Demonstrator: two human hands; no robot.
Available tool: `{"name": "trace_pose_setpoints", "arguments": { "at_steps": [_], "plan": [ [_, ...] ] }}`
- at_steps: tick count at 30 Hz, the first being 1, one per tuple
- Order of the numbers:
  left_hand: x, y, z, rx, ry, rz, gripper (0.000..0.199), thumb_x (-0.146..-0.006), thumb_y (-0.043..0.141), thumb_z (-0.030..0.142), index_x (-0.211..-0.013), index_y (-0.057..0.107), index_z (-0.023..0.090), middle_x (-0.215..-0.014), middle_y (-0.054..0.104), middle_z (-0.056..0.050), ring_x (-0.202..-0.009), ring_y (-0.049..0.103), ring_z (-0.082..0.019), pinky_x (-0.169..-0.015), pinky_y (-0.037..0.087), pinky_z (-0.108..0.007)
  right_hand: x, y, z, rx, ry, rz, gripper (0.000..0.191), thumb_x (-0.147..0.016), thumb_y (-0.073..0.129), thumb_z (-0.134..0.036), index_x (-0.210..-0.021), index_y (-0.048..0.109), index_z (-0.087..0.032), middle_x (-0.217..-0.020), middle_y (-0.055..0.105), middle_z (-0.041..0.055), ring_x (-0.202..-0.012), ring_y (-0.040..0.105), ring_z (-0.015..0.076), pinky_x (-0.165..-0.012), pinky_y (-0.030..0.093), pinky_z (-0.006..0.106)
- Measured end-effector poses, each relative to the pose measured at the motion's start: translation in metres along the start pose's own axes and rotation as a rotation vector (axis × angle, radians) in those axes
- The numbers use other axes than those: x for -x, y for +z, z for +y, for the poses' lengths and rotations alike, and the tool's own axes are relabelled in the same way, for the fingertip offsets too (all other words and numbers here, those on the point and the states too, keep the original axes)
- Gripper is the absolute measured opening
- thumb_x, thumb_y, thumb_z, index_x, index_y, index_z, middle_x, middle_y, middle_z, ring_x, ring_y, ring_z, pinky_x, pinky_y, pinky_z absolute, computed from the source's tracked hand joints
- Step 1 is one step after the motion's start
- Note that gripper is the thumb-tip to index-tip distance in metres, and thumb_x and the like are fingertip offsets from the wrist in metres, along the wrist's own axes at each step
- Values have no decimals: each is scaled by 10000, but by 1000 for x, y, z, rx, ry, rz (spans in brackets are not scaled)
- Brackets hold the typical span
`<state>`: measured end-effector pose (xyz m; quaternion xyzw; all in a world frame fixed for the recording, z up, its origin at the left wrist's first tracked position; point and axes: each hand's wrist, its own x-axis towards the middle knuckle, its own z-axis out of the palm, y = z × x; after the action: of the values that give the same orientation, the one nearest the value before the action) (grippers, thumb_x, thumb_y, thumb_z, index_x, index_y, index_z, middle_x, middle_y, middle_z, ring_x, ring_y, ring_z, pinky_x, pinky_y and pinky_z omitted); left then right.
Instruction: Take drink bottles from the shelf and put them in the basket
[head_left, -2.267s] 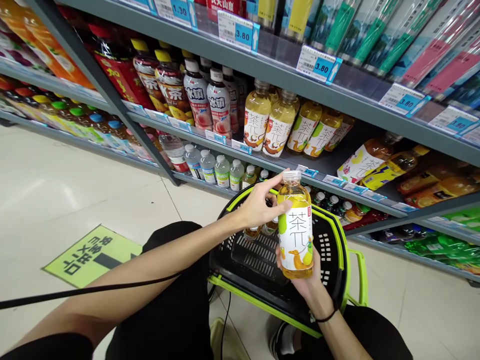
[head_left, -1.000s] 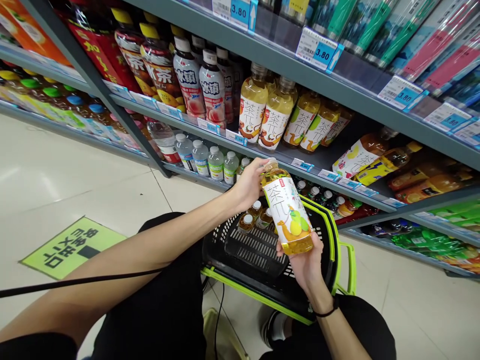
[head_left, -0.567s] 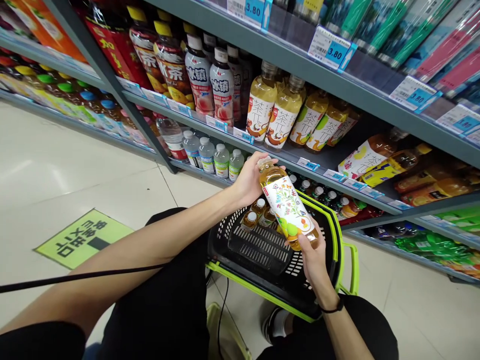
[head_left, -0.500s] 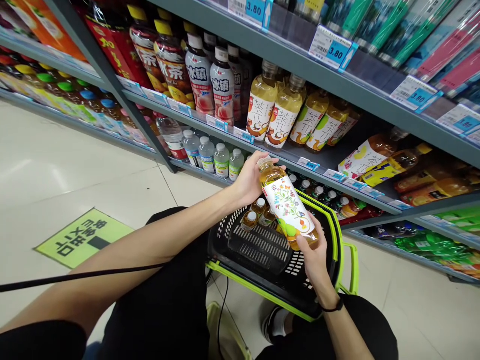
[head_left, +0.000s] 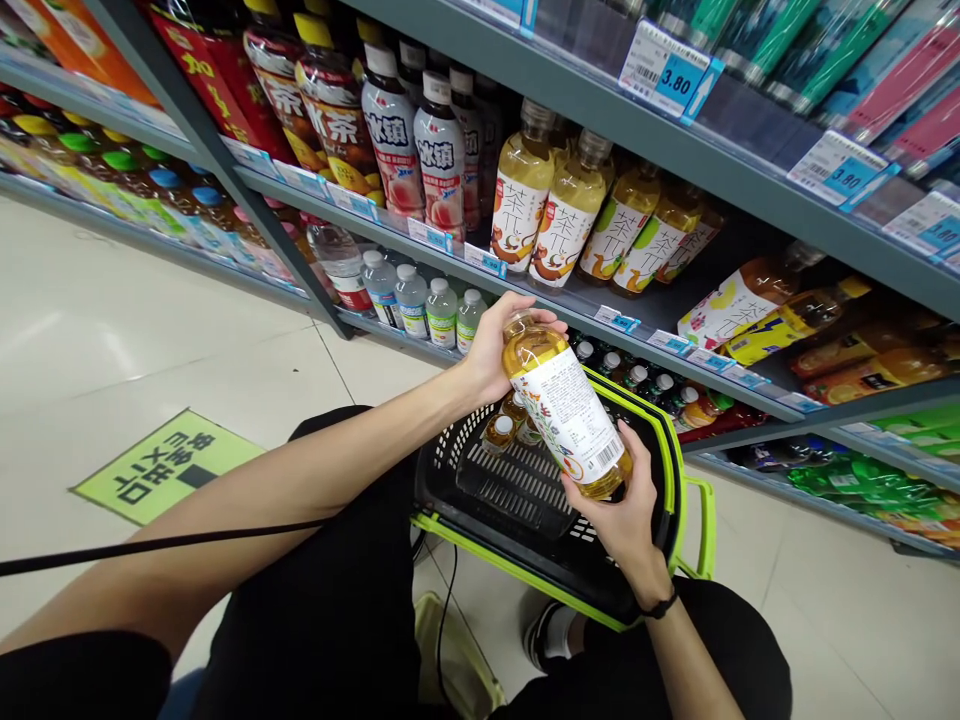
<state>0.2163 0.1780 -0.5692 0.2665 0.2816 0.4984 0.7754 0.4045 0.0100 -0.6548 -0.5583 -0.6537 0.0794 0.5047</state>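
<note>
Both my hands hold a bottle of amber tea (head_left: pixel 564 415) tilted above the basket. Its white label faces me, with fine print and a barcode. My left hand (head_left: pixel 499 345) is closed round the neck end, and the cap is mostly hidden by it. My right hand (head_left: pixel 626 505) grips the base, thumb on the near side and fingers behind. Beneath the bottle is a black shopping basket (head_left: pixel 495 500) with a lime-green rim. A few small white-capped bottles (head_left: pixel 501 432) lie at the basket's far left side, partly covered by the held bottle.
Shelves of drinks run along the far side. Tea bottles with white labels (head_left: pixel 562 220) stand on the middle shelf, and a similar tea bottle (head_left: pixel 739 300) lies tilted farther right. Small water bottles (head_left: pixel 411 300) line the lower shelf. A green floor sign (head_left: pixel 161 465) is at left.
The bottle has been turned about its long axis: its flower picture has swung left, and the printed text and barcode now face me. My right hand's grip at the base has shifted.
</note>
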Motion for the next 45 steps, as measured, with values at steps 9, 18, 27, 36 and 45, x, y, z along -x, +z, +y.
{"name": "trace_pose_setpoints", "arguments": {
  "at_steps": [9,18,27,36,45],
  "plan": [
    [9,9,6,-30,63,-165,342,-760,579,497,-688,681,179,-702,705,-57,-735,683,-202,-762,541,-340,0,0,-3,42,-108,81,895,-724,907,-276,-1484,435,-248,-1265,583,116,-1169,614,298,-990,555,471],
    [9,6,7,-62,75,-180,390,-756,572,530,-742,708,165,-742,731,-76,-777,713,-225,-789,562,-361,0,-1,1,46,-167,85,946,-704,917,-241,-1504,413,-272,-1279,572,112,-1158,607,302,-976,554,480],
    [11,5,7,-64,57,-208,395,-783,588,537,-777,714,163,-836,762,-80,-874,732,-239,-892,551,-386,1,0,2,28,-93,60,881,-694,913,-279,-1451,465,-241,-1239,592,109,-1134,619,297,-963,559,456],
    [17,9,11,-35,74,-214,379,-790,600,508,-864,721,157,-954,797,-92,-1103,725,-288,-1035,519,-436,2,0,-9,-364,264,-24,766,-738,883,-287,-1387,480,-229,-1236,638,103,-1087,664,253,-918,570,375],
    [17,7,10,-46,69,-270,429,-824,568,521,-984,738,160,-1108,790,-108,-1182,693,-318,-1084,476,-500,4,6,-6,-906,627,-88,645,-784,847,-392,-1341,561,-236,-1282,677,115,-1041,709,277,-868,608,427]
  ]
}}
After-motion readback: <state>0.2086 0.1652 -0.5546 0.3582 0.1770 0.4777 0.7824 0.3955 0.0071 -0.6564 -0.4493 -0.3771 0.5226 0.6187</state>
